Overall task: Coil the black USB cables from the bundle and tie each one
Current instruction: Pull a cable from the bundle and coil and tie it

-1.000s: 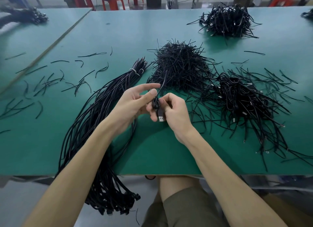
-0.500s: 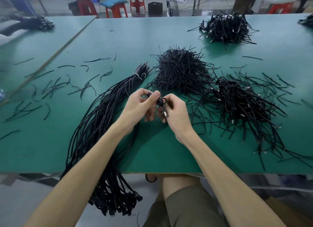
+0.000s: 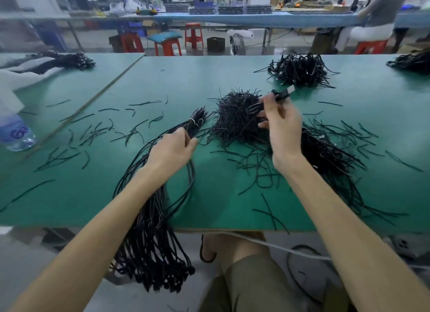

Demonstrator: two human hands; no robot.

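Right hand (image 3: 280,127) above the green table (image 3: 209,209), fingers pinching a coiled cable (image 3: 281,94), plug pointing away. Left hand (image 3: 171,150) fingers curl round the long bundle (image 3: 151,230), which drapes off the near table edge

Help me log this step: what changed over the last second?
The hands parted: the right hand carried the coiled cable up and away, over the tie pile; the left hand let go and moved left to grip the bundle. Bundle and tie pile stayed put.
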